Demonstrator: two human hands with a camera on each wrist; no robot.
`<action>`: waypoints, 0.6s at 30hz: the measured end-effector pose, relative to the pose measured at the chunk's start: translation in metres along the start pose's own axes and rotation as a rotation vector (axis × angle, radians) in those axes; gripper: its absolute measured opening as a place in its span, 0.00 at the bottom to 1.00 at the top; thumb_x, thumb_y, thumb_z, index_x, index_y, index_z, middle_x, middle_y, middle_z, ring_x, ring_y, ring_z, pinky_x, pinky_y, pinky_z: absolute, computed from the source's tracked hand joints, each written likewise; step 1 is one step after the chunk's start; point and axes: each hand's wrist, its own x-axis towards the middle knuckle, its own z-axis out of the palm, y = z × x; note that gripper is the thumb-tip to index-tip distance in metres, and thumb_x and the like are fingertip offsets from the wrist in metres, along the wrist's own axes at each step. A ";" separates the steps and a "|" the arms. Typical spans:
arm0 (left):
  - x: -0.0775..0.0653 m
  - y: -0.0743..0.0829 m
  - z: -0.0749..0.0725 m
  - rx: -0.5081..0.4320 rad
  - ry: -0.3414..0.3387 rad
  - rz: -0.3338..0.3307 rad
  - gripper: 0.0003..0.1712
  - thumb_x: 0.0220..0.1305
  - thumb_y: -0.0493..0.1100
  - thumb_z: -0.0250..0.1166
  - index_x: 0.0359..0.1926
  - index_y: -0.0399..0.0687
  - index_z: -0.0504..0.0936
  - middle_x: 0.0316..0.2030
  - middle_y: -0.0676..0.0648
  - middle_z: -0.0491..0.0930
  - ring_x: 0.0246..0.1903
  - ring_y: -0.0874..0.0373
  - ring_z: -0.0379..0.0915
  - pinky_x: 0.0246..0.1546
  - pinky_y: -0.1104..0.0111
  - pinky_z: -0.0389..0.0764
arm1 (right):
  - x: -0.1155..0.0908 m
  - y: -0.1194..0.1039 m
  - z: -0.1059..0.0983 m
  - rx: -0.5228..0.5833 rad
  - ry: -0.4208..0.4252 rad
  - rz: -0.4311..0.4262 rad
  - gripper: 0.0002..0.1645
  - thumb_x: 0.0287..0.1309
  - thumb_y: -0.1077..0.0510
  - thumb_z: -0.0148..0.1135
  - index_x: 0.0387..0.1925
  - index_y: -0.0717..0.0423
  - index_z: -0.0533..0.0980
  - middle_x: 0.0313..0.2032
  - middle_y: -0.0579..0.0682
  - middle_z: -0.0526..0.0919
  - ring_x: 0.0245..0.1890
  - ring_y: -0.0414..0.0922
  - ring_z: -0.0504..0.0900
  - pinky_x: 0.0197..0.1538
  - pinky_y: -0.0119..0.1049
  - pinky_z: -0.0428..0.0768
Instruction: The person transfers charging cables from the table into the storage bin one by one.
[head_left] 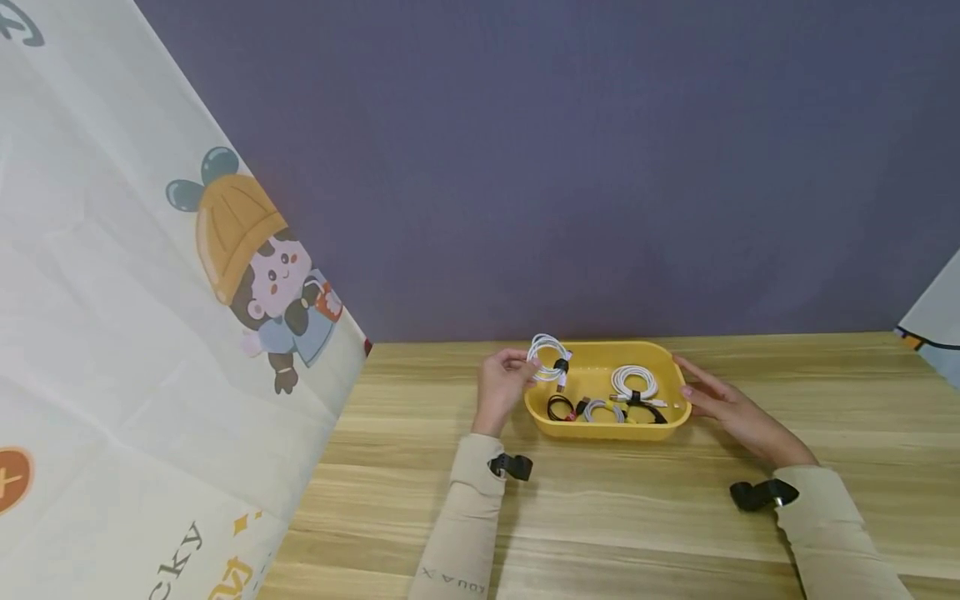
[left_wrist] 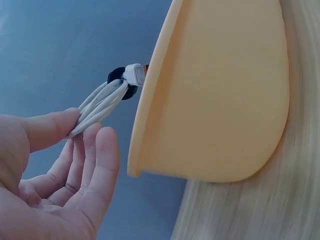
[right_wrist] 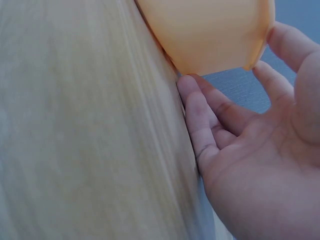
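My left hand [head_left: 501,390] pinches a coiled white cable [left_wrist: 102,102] between thumb and fingertips, over the left end of a yellow plastic basket [head_left: 600,432]. A black strap [left_wrist: 116,75] binds the coil, and its white plug [left_wrist: 134,75] points toward the basket rim in the left wrist view. At the basket's other end, my right hand [head_left: 727,412] holds the side, thumb at the rim and fingers against the outer wall. Inside lie another white cable coil [head_left: 617,382], a grey one [head_left: 590,410] and a thin black one [head_left: 551,408].
The basket stands on a wood-grain table [head_left: 615,517], close to its far edge. Behind rises a plain dark blue-grey panel [head_left: 570,167]. A white sheet with cartoon prints [head_left: 97,292] covers the left side. Both wrists wear black straps [head_left: 512,467].
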 end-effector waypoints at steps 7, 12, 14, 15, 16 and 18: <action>-0.006 0.000 0.004 -0.004 -0.035 0.002 0.12 0.61 0.33 0.73 0.44 0.31 0.85 0.32 0.42 0.84 0.23 0.59 0.82 0.32 0.64 0.91 | -0.004 0.000 0.006 0.004 0.007 0.006 0.40 0.80 0.48 0.47 0.83 0.44 0.42 0.80 0.69 0.41 0.55 0.14 0.70 0.53 0.22 0.81; -0.012 -0.003 0.002 0.000 -0.059 -0.004 0.12 0.60 0.33 0.73 0.44 0.31 0.84 0.32 0.41 0.84 0.24 0.53 0.84 0.35 0.59 0.92 | -0.010 -0.001 0.016 0.008 0.019 0.007 0.40 0.80 0.48 0.47 0.83 0.44 0.42 0.80 0.69 0.42 0.56 0.15 0.71 0.53 0.22 0.81; -0.015 -0.004 0.002 0.009 -0.069 -0.011 0.12 0.60 0.32 0.73 0.44 0.31 0.84 0.33 0.41 0.84 0.28 0.44 0.86 0.38 0.55 0.92 | -0.013 -0.001 0.019 0.007 0.023 0.006 0.40 0.80 0.48 0.47 0.83 0.44 0.42 0.80 0.69 0.42 0.56 0.15 0.71 0.53 0.22 0.81; -0.017 -0.004 0.002 0.013 -0.075 -0.014 0.12 0.61 0.32 0.73 0.45 0.31 0.84 0.33 0.41 0.84 0.30 0.40 0.87 0.39 0.53 0.91 | -0.014 -0.001 0.021 0.006 0.026 0.007 0.40 0.80 0.48 0.47 0.83 0.44 0.42 0.79 0.69 0.42 0.55 0.15 0.71 0.53 0.22 0.81; -0.018 -0.004 0.002 0.015 -0.080 -0.016 0.12 0.61 0.32 0.73 0.45 0.31 0.84 0.33 0.41 0.84 0.32 0.37 0.87 0.41 0.51 0.91 | -0.016 -0.001 0.023 0.004 0.029 0.007 0.40 0.80 0.48 0.47 0.83 0.44 0.42 0.79 0.69 0.42 0.55 0.15 0.71 0.53 0.22 0.81; -0.021 -0.003 0.002 0.024 -0.088 -0.020 0.12 0.61 0.32 0.72 0.45 0.31 0.84 0.33 0.41 0.85 0.35 0.35 0.87 0.41 0.50 0.91 | -0.019 -0.001 0.026 0.005 0.034 0.005 0.40 0.81 0.48 0.46 0.83 0.45 0.42 0.79 0.69 0.43 0.55 0.15 0.71 0.53 0.22 0.81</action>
